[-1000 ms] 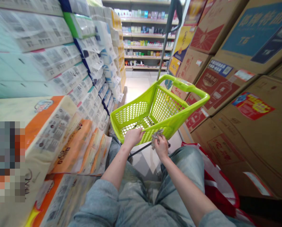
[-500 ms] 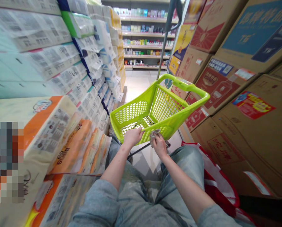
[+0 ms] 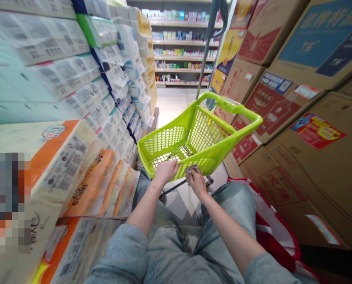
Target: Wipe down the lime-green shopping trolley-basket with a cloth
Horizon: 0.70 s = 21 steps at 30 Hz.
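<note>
A lime green plastic shopping basket (image 3: 220,142) stands tilted in the aisle in front of my knees. My left hand (image 3: 164,170) is closed over the basket's near rim. My right hand (image 3: 196,180) is closed on a small crumpled grey cloth (image 3: 190,171) and presses it against the basket's near wall, just right of my left hand. Both forearms reach forward over my jeans.
Stacked packs of tissue paper (image 3: 75,157) wall the left side. Cardboard boxes (image 3: 311,130) are piled on the right, with a red and white bag (image 3: 267,221) by my right leg. A grey pole (image 3: 207,47) rises behind the basket. Shelves (image 3: 181,43) stand far down the tiled aisle.
My right hand with the cloth has slid slightly up and left along the basket's near wall. My left hand has kept its grip on the rim.
</note>
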Tool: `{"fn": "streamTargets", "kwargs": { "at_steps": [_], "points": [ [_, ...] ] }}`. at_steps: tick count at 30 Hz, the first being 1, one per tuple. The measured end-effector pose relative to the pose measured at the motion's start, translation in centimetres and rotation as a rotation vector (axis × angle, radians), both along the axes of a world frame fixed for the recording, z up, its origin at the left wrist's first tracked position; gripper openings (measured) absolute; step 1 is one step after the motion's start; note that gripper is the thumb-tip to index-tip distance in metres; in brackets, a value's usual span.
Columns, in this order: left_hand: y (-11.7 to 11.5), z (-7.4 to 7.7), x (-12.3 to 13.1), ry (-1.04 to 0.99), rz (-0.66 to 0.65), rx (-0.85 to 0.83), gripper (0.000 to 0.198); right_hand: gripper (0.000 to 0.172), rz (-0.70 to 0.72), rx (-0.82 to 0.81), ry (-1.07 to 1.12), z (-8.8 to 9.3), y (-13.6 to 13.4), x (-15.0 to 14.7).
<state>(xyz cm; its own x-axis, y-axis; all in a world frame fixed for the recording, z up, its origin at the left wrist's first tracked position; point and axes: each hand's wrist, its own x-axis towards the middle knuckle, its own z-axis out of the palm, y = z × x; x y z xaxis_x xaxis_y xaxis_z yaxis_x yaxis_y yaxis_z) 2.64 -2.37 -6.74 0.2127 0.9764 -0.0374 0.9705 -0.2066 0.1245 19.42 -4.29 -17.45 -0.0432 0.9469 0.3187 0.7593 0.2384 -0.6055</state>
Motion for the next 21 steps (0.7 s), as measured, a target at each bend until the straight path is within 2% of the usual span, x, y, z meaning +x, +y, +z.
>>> {"fn": "streamTargets", "kwargs": {
  "at_steps": [8, 12, 17, 21],
  "points": [
    [0.0, 0.1, 0.0, 0.018, -0.003, 0.016, 0.038, 0.034, -0.107, 0.032, 0.042, -0.8, -0.4, 0.5],
    [0.1, 0.0, -0.1, 0.015, -0.004, 0.008, 0.038, 0.034, -0.180, -0.023, 0.072, -1.7, -1.2, 0.7],
    [0.1, -0.1, 0.0, 0.014, 0.006, -0.003, 0.039, 0.038, -0.071, -0.021, 0.066, -2.1, -0.9, 0.2],
    [0.1, -0.1, -0.1, 0.019, 0.003, -0.001, 0.038, 0.038, -0.057, -0.020, 0.063, -2.1, 0.1, -0.6]
  ]
}}
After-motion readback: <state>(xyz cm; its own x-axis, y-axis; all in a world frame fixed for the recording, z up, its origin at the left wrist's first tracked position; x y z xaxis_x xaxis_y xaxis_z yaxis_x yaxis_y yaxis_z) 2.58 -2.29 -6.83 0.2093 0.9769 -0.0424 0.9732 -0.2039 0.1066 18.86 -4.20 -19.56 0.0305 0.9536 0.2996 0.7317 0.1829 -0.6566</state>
